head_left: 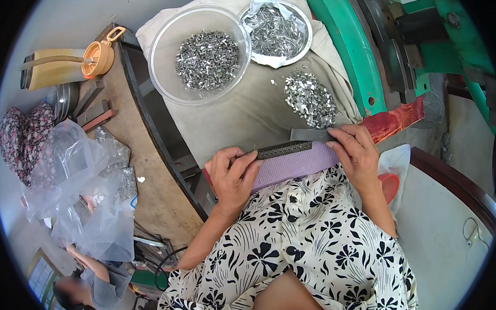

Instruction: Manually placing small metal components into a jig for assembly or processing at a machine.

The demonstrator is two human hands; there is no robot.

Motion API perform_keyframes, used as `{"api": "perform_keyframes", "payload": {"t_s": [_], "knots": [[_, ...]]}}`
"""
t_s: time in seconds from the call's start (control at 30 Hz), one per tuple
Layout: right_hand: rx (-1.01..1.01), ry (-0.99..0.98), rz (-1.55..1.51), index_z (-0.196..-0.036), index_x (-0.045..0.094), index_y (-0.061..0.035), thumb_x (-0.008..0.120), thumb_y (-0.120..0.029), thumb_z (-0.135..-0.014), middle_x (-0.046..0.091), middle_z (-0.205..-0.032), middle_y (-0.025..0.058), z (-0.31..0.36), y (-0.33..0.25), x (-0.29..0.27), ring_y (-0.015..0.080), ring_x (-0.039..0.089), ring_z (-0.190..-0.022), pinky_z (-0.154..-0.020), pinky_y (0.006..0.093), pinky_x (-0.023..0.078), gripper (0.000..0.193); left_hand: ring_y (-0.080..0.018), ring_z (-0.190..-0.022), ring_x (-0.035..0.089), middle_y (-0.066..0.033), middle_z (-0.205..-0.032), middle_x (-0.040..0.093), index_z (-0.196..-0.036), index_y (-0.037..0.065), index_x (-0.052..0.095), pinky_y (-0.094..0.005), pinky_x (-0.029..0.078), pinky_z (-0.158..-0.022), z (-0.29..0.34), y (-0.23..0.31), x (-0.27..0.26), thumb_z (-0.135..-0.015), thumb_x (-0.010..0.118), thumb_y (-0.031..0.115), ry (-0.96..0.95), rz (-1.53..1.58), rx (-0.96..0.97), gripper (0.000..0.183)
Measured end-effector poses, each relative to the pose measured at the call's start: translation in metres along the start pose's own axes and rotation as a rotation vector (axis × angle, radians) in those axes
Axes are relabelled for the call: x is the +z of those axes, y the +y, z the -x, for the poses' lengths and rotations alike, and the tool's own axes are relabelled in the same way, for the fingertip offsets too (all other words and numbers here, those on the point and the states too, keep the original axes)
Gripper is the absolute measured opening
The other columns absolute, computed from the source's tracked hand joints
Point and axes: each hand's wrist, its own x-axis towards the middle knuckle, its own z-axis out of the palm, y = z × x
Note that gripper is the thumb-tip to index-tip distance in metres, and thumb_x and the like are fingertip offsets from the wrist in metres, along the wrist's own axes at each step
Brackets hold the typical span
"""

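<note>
My left hand [233, 176] pinches the left end of a dark slotted metal strip [284, 149], which has a row of small notches along its length. The strip rests along a lilac woven pad [296, 169] on my lap. Between the thumb and fingers of my right hand [358, 153] is the right end of a flat dark metal bar [309, 135], held just beyond the strip. A heap of small shiny metal pieces [311, 100] lies on a grey-beige cloth [222, 124] past the bar. Whether the strip's notches hold pieces is too small to tell.
Behind the heap stand a clear plastic tub [159, 59] and a lined metal bowl [307, 45], both with metal pieces. Green machinery [347, 49] is at right. On the left bench [141, 151] are plastic bags [72, 176] and an orange-lidded container [101, 58]. Another person [98, 286] is lower left.
</note>
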Motion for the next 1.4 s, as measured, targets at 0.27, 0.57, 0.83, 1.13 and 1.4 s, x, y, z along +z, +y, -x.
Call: {"api": "perform_keyframes", "payload": {"t_s": [0.27, 0.57, 0.83, 1.13, 1.4], "knots": [[-0.042, -0.030, -0.037, -0.103, 0.073, -0.0035, 0.080, -0.004, -0.074, 0.065, -0.097, 0.0095, -0.001, -0.007, 0.005, 0.0259, 0.064, -0.087, -0.074, 0.0349, 0.052, 0.030, -0.0182, -0.084, 0.056, -0.0009, -0.094, 0.060, -0.098, 0.013, 0.074, -0.0340, 0.034, -0.077, 0.000, 0.001, -0.001, -0.069, 0.084, 0.016, -0.011, -0.003, -0.023, 0.031], [-0.175, -0.121, -0.085, -0.106, 0.070, -0.0045, 0.078, -0.005, -0.074, 0.063, -0.098, 0.0069, -0.008, -0.015, 0.016, 0.0242, 0.062, -0.087, -0.072, 0.0345, 0.053, 0.033, -0.0231, -0.092, 0.058, -0.0056, -0.100, 0.062, -0.096, 0.009, 0.068, -0.0350, 0.035, -0.081, -0.003, 0.005, -0.006, -0.081, 0.076, 0.015, -0.064, 0.062, -0.138, 0.018], [-0.219, -0.186, -0.082, -0.107, 0.070, -0.0030, 0.072, -0.007, -0.077, 0.063, -0.101, 0.0075, -0.013, -0.022, 0.024, 0.0238, 0.062, -0.089, -0.073, 0.0336, 0.054, 0.030, -0.0236, -0.091, 0.058, -0.0065, -0.099, 0.061, -0.089, 0.007, 0.064, -0.0350, 0.035, -0.079, -0.016, 0.016, -0.012, -0.088, 0.070, 0.017, -0.145, 0.056, -0.196, 0.012], [-0.220, -0.177, -0.090, -0.108, 0.070, -0.0040, 0.078, -0.003, -0.069, 0.062, -0.099, 0.0071, -0.009, -0.017, 0.028, 0.0241, 0.061, -0.085, -0.069, 0.0338, 0.053, 0.040, -0.0232, -0.090, 0.057, -0.0056, -0.096, 0.058, -0.084, 0.006, 0.067, -0.0362, 0.034, -0.078, -0.024, 0.023, -0.016, -0.082, 0.076, 0.016, -0.229, -0.001, -0.216, 0.013], [-0.021, -0.079, -0.095, -0.112, 0.069, -0.0027, 0.080, -0.013, -0.078, 0.062, -0.097, 0.0090, 0.001, -0.012, 0.028, 0.0264, 0.061, -0.085, -0.072, 0.0365, 0.052, 0.037, -0.0241, -0.091, 0.057, -0.0071, -0.098, 0.059, -0.084, 0.005, 0.067, -0.0366, 0.035, -0.079, -0.027, 0.026, -0.019, -0.080, 0.078, 0.016, -0.282, -0.018, -0.242, 0.016]]}}
